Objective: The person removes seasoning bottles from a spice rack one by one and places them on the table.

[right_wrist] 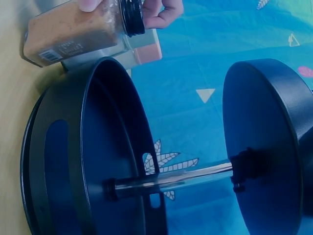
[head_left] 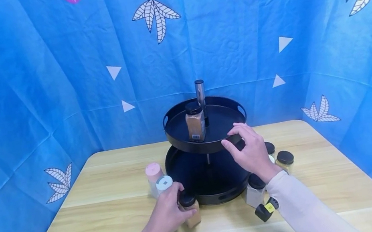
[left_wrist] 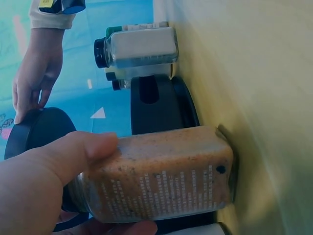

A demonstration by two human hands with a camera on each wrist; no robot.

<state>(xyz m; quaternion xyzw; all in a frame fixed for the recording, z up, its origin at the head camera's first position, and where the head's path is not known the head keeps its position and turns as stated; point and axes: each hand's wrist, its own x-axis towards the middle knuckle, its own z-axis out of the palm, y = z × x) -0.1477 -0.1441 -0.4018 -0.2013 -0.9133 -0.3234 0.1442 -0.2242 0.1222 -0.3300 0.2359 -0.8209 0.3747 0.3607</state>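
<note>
My left hand [head_left: 168, 212] grips a spice jar [head_left: 192, 217] of orange-brown powder with a black lid, low by the front left of a black two-tier turntable. In the left wrist view the printed jar [left_wrist: 161, 178] lies across the hand, the thumb on its side near the lid. My right hand [head_left: 252, 152] is at the front right rim of the upper tier [head_left: 221, 120], fingertips at the edge, thumb and fingers apart. Another black-lidded spice jar [head_left: 196, 126] of brown powder stands on that upper tier. The lower tier [head_left: 202, 174] holds nothing visible.
Left of the turntable stand a pink-lidded jar [head_left: 153, 170] and a white-lidded jar [head_left: 164, 182]. Below my right forearm are a black-lidded jar of pale contents [head_left: 255, 193] and another black-lidded jar [head_left: 285, 158], with others partly hidden. A blue curtain [head_left: 240, 42] surrounds the wooden table [head_left: 106, 209].
</note>
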